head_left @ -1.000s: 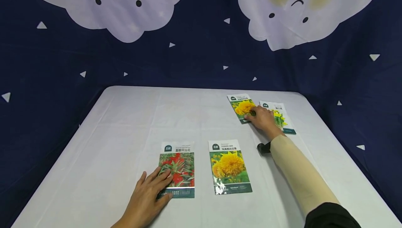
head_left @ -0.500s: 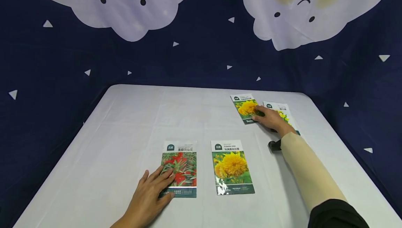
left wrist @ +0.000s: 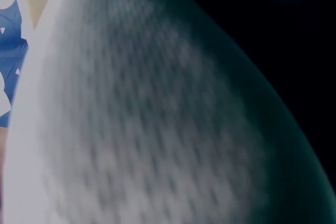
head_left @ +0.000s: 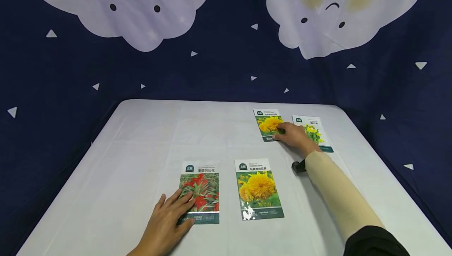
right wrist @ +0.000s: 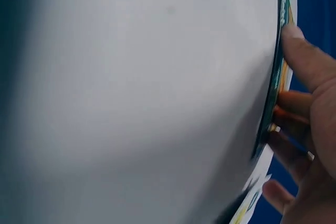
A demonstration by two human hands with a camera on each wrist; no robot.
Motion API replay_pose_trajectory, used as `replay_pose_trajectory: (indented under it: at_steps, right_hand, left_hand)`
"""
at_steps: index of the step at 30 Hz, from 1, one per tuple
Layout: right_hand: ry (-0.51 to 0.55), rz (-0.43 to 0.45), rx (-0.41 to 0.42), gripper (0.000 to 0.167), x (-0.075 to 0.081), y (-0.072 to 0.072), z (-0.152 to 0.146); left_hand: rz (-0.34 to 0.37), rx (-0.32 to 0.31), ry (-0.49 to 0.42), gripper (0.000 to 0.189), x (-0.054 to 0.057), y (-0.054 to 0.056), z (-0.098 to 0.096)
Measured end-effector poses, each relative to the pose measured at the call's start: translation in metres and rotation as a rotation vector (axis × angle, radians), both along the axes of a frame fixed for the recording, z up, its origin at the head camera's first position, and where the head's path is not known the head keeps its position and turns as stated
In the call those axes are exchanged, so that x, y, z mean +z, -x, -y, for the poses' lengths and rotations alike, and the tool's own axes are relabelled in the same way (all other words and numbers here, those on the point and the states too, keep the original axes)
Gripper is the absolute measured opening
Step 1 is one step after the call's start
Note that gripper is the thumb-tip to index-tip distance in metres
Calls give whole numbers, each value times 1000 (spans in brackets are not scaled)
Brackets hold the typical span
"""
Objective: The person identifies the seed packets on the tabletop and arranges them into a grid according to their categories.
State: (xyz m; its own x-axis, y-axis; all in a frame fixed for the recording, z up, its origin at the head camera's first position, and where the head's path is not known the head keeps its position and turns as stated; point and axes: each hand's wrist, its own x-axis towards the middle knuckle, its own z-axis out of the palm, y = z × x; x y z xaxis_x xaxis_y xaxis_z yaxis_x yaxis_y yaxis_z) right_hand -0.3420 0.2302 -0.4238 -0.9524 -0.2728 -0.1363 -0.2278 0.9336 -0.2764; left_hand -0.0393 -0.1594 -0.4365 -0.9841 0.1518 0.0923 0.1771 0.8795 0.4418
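In the head view, my left hand [head_left: 167, 222] lies with spread fingers on the lower left of a seed packet with red flowers [head_left: 199, 181]. Beside that packet lies a sunflower seed packet [head_left: 259, 189]. At the back right, my right hand [head_left: 293, 136] touches another sunflower packet [head_left: 266, 124], fingers and thumb on its lower right part. The right wrist view shows this packet [right wrist: 280, 72] edge-on, thumb and fingertips along its face. A packet with small yellow flowers [head_left: 312, 130] lies to its right, partly hidden by the hand. A blurred grey surface fills most of the left wrist view.
A white cloth-covered table [head_left: 141, 150] bears the packets, its far edge close to a dark blue curtain [head_left: 226, 68] with white clouds. A black strap mount [head_left: 299, 166] sits under the right wrist at the beige sleeve [head_left: 339, 193].
The back sunflower packet has turned straighter and shifted slightly left under my right hand. The left hand and the two front packets stay in place; the head view shifts a little.
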Motion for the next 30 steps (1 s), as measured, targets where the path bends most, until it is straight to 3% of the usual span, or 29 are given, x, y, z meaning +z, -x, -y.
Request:
replay_pose_trajectory:
  at_steps: [4,10,22,30]
  right_hand:
    - [-58,-72,13,62,3,-11,25]
    - [-96,-98,-2,59,8,-26,60]
    - [-42,-145,29,55,2,-39,100]
    - [9,-129,49,53,-2,-43,129]
  left_hand:
    - [5,7,2,47,-1,-1,0]
    - [-15,20,-2,47,-3,-2,0]
    - [-65,19,18,48,-5,-2,-4]
    - [-31,21,15,50,-4,-1,-5]
